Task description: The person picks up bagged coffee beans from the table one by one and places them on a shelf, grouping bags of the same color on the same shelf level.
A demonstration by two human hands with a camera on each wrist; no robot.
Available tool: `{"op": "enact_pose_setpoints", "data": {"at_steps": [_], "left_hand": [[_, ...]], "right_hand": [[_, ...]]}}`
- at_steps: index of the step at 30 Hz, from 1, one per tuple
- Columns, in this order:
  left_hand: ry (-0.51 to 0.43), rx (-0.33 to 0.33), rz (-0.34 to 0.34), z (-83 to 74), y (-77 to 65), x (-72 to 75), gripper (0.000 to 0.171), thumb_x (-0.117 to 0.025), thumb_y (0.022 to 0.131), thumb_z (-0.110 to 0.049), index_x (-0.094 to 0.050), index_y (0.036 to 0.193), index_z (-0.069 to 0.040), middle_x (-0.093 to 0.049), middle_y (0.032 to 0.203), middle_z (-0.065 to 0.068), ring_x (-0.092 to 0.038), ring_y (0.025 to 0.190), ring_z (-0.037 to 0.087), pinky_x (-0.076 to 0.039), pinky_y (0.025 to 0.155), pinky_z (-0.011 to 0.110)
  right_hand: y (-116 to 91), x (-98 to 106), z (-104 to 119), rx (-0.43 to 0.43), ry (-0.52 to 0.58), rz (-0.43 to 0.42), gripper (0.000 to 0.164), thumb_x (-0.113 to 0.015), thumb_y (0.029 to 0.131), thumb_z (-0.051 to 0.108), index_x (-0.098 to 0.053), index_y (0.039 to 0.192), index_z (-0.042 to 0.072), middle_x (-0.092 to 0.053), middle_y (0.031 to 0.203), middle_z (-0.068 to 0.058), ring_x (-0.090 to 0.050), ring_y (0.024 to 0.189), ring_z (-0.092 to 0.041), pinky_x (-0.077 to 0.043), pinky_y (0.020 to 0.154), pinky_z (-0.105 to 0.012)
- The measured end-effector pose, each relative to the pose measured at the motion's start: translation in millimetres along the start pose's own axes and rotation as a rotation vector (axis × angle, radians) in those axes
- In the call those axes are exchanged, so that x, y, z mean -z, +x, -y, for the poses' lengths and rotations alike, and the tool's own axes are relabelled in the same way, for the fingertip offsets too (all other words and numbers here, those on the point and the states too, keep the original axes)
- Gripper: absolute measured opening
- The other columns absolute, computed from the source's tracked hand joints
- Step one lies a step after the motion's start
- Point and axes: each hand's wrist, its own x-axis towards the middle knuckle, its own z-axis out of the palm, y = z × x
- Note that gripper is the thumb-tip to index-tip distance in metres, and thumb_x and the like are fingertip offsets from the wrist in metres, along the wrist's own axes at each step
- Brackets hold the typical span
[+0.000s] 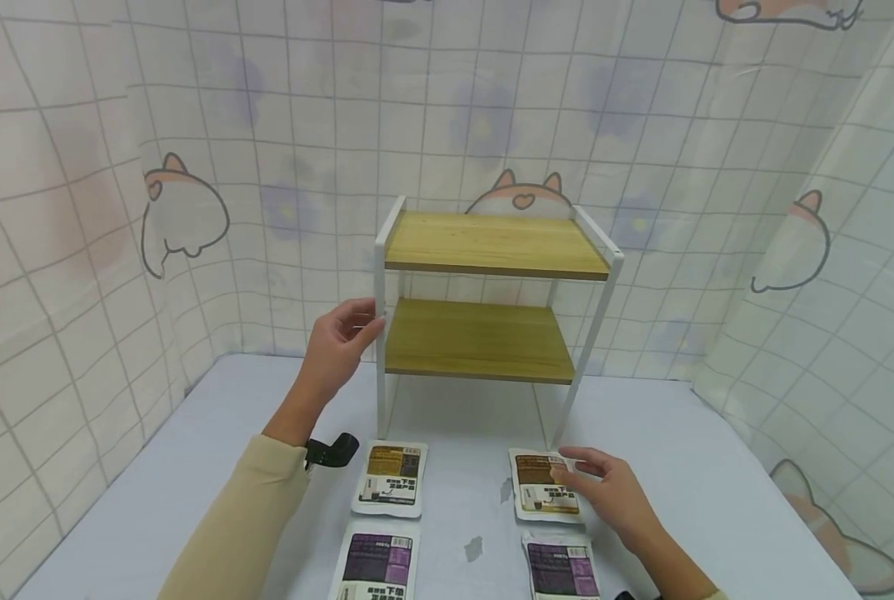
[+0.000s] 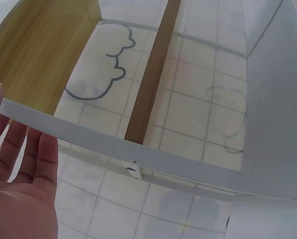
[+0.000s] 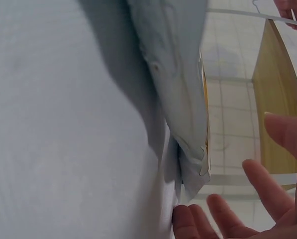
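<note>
A two-tier shelf rack point(image 1: 495, 242) with white posts and wooden boards stands on the white table. My left hand point(image 1: 336, 350) is at its left front post, thumb on one side and fingers on the other; the left wrist view shows this hand point(image 2: 24, 184) pinching the white post point(image 2: 88, 130). A brown-labelled pouch point(image 1: 542, 498) lies before the right post. Over its right edge hovers my right hand point(image 1: 607, 492), its fingers loosely spread. In the right wrist view that hand point(image 3: 257, 209) holds nothing, beside the pale pouch edge point(image 3: 175, 74).
Another brown-labelled pouch point(image 1: 390, 479) lies before the left post. Nearer me are two purple-labelled pouches, one at left point(image 1: 376, 567) and one at right point(image 1: 562, 571), both cut off by the frame. Grey patches point(image 1: 474, 548) mark the table point(image 1: 679, 467). A checked curtain point(image 1: 297, 167) surrounds it.
</note>
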Motion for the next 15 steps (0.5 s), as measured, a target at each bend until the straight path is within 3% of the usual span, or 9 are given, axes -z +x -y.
{"op": "enact_pose_setpoints", "data": {"at_steps": [4,10,15], "left_hand": [[-0.009,-0.006,-0.005,0.3,1.8,0.2,0.046,-0.067,0.099,-0.043,-0.063,0.135,-0.015,-0.068,0.129,0.007,-0.065,0.114,0.020,-0.053,0.093,0.019],[-0.028,-0.017,-0.020,2.0,5.2,0.3,0.040,-0.068,0.100,-0.035,-0.064,0.131,-0.011,-0.069,0.124,0.008,-0.065,0.109,0.021,-0.053,0.090,0.017],[-0.037,-0.004,-0.022,0.8,5.3,-0.8,0.040,-0.069,0.098,-0.038,-0.066,0.127,-0.011,-0.069,0.117,0.007,-0.064,0.104,0.020,-0.054,0.087,0.018]], "right_hand": [[0.4,0.7,-2.2,-0.004,-0.034,0.020,0.052,-0.079,0.089,0.040,-0.069,0.131,0.013,-0.052,0.152,-0.020,-0.053,0.135,-0.048,-0.047,0.101,-0.068],[1.7,0.0,-2.4,-0.032,-0.093,0.038,0.052,-0.083,0.085,0.041,-0.071,0.128,0.015,-0.060,0.144,-0.020,-0.064,0.120,-0.039,-0.056,0.091,-0.059],[3.4,0.0,-1.4,-0.060,-0.124,0.056,0.057,-0.087,0.079,0.039,-0.070,0.127,0.013,-0.063,0.139,-0.019,-0.065,0.115,-0.035,-0.057,0.087,-0.054]]}}
